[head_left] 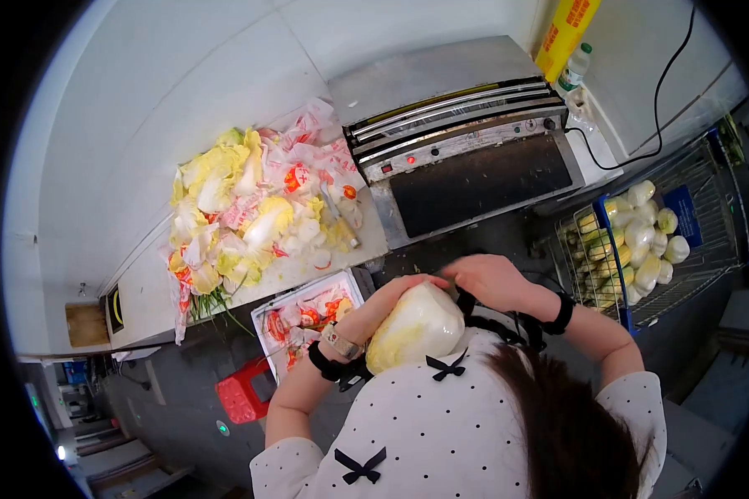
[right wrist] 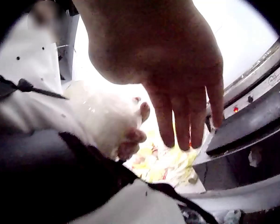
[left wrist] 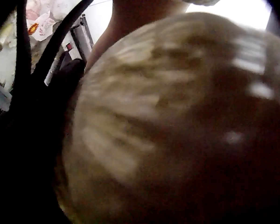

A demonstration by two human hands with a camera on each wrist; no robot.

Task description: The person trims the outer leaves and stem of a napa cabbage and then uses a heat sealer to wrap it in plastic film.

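A napa cabbage (head_left: 420, 328) in shiny clear film is close against the person's chest in the head view. The left hand (head_left: 389, 298) grips it from the left, and its fingertips (right wrist: 133, 137) curl round the cabbage's end in the right wrist view. Just to the right of that end is the right hand (head_left: 489, 283). With straight fingers and nothing in it, the right hand (right wrist: 182, 84) hangs in front of the right wrist camera. Blurred and dark, the cabbage (left wrist: 168, 112) fills most of the left wrist view.
A film-wrapping machine (head_left: 474, 141) with a dark plate stands on the counter. Loose cabbage leaves (head_left: 216, 187) and printed wrappers heap left of it. Below are a white bin (head_left: 259, 320) of wrappers and a red stool (head_left: 239, 392). A cart (head_left: 707, 279) holds wrapped cabbages at right.
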